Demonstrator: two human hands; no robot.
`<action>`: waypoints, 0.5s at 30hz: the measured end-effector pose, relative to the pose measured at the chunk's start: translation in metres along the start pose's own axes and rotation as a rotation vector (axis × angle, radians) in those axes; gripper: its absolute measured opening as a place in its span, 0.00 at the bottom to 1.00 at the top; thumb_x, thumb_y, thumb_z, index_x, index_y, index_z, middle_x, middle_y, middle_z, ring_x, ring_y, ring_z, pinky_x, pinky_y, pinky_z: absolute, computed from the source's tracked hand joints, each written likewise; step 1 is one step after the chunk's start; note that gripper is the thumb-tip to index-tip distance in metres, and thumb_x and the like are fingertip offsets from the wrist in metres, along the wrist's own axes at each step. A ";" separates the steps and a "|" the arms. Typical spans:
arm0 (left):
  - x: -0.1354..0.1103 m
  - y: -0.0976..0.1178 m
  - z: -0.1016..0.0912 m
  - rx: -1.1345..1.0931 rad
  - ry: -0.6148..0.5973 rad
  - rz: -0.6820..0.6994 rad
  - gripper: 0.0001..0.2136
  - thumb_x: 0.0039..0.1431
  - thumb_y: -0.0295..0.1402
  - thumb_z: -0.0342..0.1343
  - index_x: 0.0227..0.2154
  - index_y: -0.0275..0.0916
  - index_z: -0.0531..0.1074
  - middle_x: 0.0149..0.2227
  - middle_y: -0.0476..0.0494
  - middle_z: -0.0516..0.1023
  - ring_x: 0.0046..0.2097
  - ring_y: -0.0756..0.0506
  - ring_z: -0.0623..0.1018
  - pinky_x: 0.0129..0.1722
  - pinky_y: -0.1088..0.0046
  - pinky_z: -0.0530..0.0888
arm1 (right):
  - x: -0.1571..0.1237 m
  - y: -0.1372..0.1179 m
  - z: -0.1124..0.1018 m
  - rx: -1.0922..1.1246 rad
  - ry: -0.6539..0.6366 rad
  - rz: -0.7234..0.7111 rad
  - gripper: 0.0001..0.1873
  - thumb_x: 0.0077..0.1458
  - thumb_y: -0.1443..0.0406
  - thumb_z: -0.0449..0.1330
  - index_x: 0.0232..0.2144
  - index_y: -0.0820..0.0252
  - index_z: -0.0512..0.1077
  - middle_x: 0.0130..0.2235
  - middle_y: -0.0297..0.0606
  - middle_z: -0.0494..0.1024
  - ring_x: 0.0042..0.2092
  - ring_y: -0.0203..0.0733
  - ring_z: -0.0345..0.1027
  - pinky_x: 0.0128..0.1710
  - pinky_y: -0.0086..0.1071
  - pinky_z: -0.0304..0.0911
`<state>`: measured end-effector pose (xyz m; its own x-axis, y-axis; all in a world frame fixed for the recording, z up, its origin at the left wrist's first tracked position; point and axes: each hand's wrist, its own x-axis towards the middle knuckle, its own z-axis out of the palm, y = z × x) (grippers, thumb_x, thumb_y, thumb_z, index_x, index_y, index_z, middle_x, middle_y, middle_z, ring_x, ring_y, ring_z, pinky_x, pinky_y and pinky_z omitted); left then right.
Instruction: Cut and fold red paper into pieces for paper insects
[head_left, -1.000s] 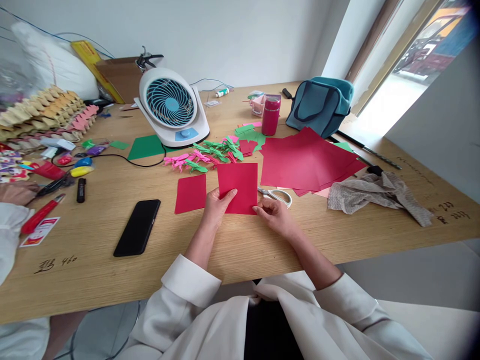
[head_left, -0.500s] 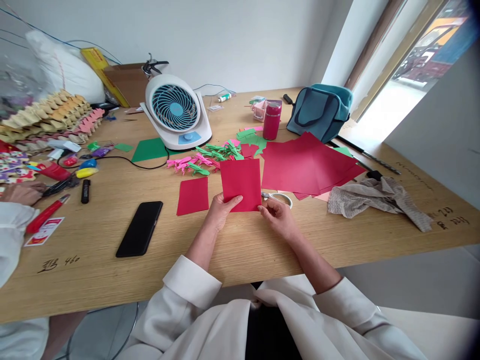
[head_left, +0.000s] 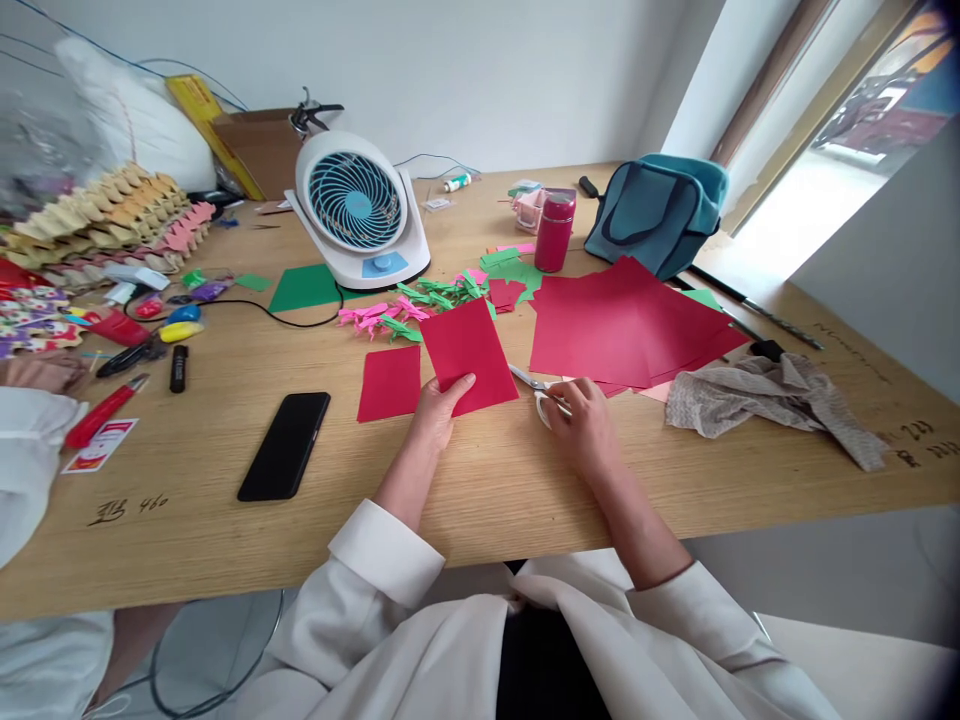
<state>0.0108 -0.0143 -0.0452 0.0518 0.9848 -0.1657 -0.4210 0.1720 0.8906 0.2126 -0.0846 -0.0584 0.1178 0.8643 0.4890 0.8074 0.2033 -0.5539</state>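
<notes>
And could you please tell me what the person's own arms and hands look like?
The left sleeve is off-white and ends in a broad, plain cuff; the right sleeve matches in colour and also leaves the forearm bare. The left hand and right hand are ungloved and unadorned, as far as can be seen.

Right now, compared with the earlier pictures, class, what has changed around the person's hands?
The right hand has let go of the lower right corner of the red sheet, moved right and taken hold of the scissors at the handles. The sheet has turned, its top now leaning left. The left hand still holds it; the phone and smaller red paper stay put.
</notes>
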 end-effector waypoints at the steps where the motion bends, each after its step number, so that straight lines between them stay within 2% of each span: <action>1: 0.001 0.002 0.000 -0.026 0.017 -0.019 0.22 0.33 0.37 0.74 0.36 0.38 0.78 0.38 0.45 0.84 0.46 0.41 0.80 0.51 0.62 0.75 | -0.001 0.004 0.001 -0.067 -0.005 -0.016 0.07 0.60 0.62 0.55 0.36 0.56 0.72 0.38 0.43 0.72 0.42 0.49 0.64 0.45 0.40 0.59; 5: 0.004 0.007 -0.003 -0.094 0.071 -0.091 0.21 0.36 0.34 0.73 0.37 0.42 0.77 0.39 0.49 0.83 0.48 0.42 0.79 0.46 0.66 0.77 | -0.003 0.016 0.004 -0.204 -0.046 -0.011 0.10 0.56 0.62 0.59 0.41 0.59 0.71 0.40 0.47 0.71 0.44 0.53 0.64 0.48 0.43 0.60; 11: 0.009 0.010 -0.009 -0.125 0.157 -0.187 0.17 0.43 0.36 0.70 0.37 0.42 0.76 0.39 0.48 0.82 0.42 0.45 0.81 0.29 0.77 0.75 | 0.003 0.020 0.003 -0.276 -0.126 0.045 0.08 0.55 0.62 0.60 0.36 0.60 0.72 0.38 0.48 0.72 0.42 0.54 0.65 0.45 0.43 0.60; 13: 0.011 0.011 -0.010 -0.182 0.205 -0.223 0.15 0.44 0.34 0.70 0.36 0.42 0.76 0.37 0.48 0.82 0.38 0.47 0.81 0.24 0.80 0.72 | 0.003 0.017 0.001 -0.212 -0.136 0.069 0.08 0.55 0.62 0.59 0.36 0.60 0.72 0.38 0.48 0.73 0.41 0.53 0.65 0.43 0.42 0.60; 15: 0.012 0.012 -0.011 -0.250 0.227 -0.244 0.13 0.44 0.33 0.69 0.35 0.42 0.75 0.36 0.49 0.82 0.35 0.50 0.80 0.22 0.81 0.70 | 0.002 0.012 -0.003 -0.019 -0.156 0.145 0.09 0.57 0.60 0.58 0.38 0.59 0.71 0.36 0.44 0.73 0.37 0.49 0.65 0.39 0.40 0.60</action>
<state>-0.0042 -0.0007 -0.0409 -0.0117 0.8808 -0.4734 -0.6293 0.3614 0.6880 0.2241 -0.0812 -0.0622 0.1441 0.9450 0.2937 0.7992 0.0639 -0.5976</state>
